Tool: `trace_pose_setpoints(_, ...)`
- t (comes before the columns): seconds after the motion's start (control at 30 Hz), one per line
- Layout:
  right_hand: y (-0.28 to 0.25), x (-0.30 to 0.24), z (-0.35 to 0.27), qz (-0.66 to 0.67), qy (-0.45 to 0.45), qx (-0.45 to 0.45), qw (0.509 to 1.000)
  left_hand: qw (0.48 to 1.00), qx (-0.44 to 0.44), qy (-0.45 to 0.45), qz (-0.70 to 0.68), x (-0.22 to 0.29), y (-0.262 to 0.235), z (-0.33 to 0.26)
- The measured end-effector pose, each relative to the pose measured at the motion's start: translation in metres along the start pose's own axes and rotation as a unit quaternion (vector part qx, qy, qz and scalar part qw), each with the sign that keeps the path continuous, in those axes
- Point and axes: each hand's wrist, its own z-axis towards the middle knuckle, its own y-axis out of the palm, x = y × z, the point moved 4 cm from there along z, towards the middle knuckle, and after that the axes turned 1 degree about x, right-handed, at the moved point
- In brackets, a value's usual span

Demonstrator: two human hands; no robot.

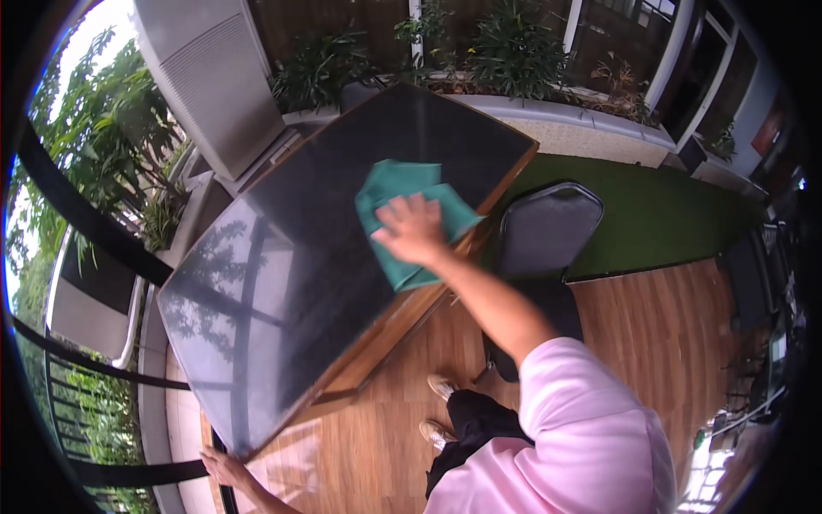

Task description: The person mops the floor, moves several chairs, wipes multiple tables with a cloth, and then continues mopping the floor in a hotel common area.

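Observation:
A green cloth [401, 184] lies unfolded on the dark, glossy top of a wood-edged table [317, 206], close to its right edge. Flat on the cloth rests my right hand [413, 230], its fingers spread and slightly blurred. One edge of the cloth reaches the table's wooden rim. At the lower left, my left hand [225, 467] is beside the table's near corner with its fingers stretched out. It holds nothing that I can see; whether it touches the corner I cannot tell.
A black padded chair [550, 227] stands close against the table's right side. Behind the table is a planter [574, 116] with bushy plants. A tall grey cabinet-like unit [214, 86] rises at the far left, and dark railing bars [86, 206] curve along the left.

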Motion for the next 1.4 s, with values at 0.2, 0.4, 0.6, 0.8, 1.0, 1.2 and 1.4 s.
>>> trace_pose_setpoints(0.2, 0.019, 0.256, 0.088, -0.127, 0.327, -0.114, 0.929, 0.813, -0.004, -0.213, -0.543, 0.043, 0.026, -0.018)
trace_pose_setpoints(0.4, 0.121, 0.332, 0.257, -0.112, 0.282, -0.164, 0.939, 0.807, -0.119, -0.434, -0.382, 0.123, -0.025, -0.008)
trace_pose_setpoints(0.6, 0.238, 0.027, 0.399, 0.018, -0.066, -0.215, 0.974, 0.811, -0.116, -0.44, -0.367, 0.14, -0.028, 0.006)
trace_pose_setpoints(0.8, 0.215, -0.197, 0.204, 0.301, -0.46, -0.222, 0.805, 0.839, -0.205, -0.338, -0.373, 0.153, 0.002, 0.014)
trace_pose_setpoints(1.0, 0.144, 0.07, 0.263, 0.105, -0.177, -0.23, 0.951, 0.839, -0.163, -0.32, -0.409, 0.024, 0.016, -0.006)
trace_pose_setpoints(1.2, 0.194, 0.275, 0.317, -0.221, 0.248, -0.195, 0.923, 0.755, -0.223, -0.337, -0.517, 0.045, 0.064, -0.009)
trace_pose_setpoints(1.4, 0.251, -0.073, 0.308, -0.083, -0.131, -0.015, 0.988, 0.741, -0.114, -0.379, -0.543, 0.039, 0.055, -0.035)
